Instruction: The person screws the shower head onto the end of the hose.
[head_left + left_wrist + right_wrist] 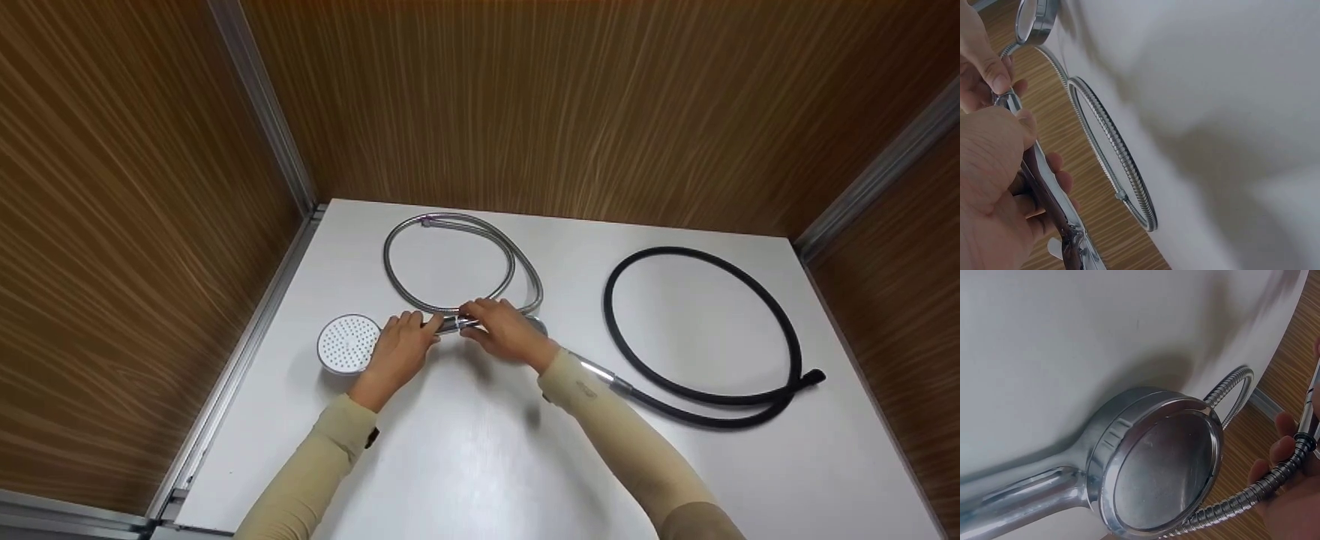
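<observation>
My left hand (400, 346) grips the chrome handle (1053, 197) of a shower head (349, 343), whose white, dotted spray face shows to the left of the hand. At the handle's other end, my right hand (506, 334) pinches the end of a ribbed metal shower hose (1241, 498). Hose end and handle end meet in line between the two hands. From there the hose loops over the table behind the hands. Beside the right hand lies a second chrome shower head (1168, 467), round back upward, largely covered by the hand and forearm in the head view.
A black hose (675, 250) joins the second shower head's handle (598, 370) and coils on the right of the white table (465, 465). Wood-grain panels (525, 105) with metal frame rails (262, 97) stand around the back and sides.
</observation>
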Tool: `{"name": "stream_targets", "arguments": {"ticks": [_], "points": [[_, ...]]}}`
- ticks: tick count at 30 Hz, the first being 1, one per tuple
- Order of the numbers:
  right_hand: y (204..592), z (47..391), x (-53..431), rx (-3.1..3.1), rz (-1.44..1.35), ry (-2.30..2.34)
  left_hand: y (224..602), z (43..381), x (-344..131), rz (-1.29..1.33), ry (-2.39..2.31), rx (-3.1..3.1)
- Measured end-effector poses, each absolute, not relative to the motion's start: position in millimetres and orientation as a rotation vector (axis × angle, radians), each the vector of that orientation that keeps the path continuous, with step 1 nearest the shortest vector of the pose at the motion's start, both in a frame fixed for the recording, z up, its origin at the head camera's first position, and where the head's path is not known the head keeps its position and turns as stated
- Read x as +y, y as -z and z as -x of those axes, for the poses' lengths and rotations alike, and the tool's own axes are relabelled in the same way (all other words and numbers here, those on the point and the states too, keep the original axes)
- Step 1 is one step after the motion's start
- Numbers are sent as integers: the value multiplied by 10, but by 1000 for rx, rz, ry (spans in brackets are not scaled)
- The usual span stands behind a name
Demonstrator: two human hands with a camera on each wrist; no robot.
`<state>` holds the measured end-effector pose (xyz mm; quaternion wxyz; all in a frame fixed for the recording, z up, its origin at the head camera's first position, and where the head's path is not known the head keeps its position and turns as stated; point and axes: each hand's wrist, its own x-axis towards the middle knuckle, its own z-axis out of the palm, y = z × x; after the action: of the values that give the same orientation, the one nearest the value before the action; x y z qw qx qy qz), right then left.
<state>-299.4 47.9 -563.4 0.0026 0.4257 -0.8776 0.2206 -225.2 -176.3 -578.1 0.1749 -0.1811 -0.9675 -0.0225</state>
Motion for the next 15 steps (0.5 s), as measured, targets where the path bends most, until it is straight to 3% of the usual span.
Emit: {"name": "stream_targets", "arguments": {"ticks": [15], "points": [[5643,3023,463,-2722,-1359,-792,5767,2260,-1772,513,99,-2758]]}}
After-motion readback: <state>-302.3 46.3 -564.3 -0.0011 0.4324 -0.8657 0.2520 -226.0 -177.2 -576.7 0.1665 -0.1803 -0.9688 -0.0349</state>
